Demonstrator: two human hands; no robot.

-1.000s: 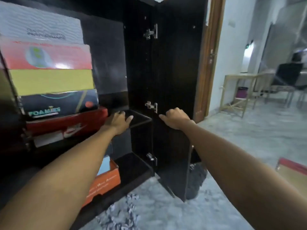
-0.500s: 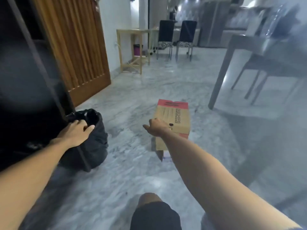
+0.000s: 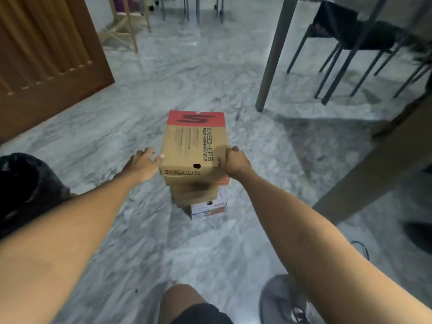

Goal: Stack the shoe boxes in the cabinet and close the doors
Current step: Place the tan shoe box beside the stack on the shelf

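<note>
- Our right hand [image 3: 233, 163] is curled tight on the right side of the top brown cardboard shoe box with a red end [image 3: 195, 146].
- Our left hand [image 3: 142, 163] is spread wide, and its fingertips [image 3: 161, 156] just touch the left side of the same box. It is not gripping yet.
- This top box sits on a pile of shoe boxes [image 3: 201, 197] on the grey marble floor [image 3: 163, 73], out in the middle of the room.
- We count three boxes in the pile for sure: the top brown one, a second brown one under it, and a white box [image 3: 208, 208] at the bottom. There may be one more squeezed in between, but it is too blurry to tell.
- We cannot see the cabinet here, so we cannot tell how full it is.
- We think a lot is left to do: lift these boxes, carry them over, stack them inside, and then shut the doors.
- Near us stand a brown wooden door [image 3: 44, 54], a grey desk leg [image 3: 273, 54] and a black bag [image 3: 21, 183].
</note>
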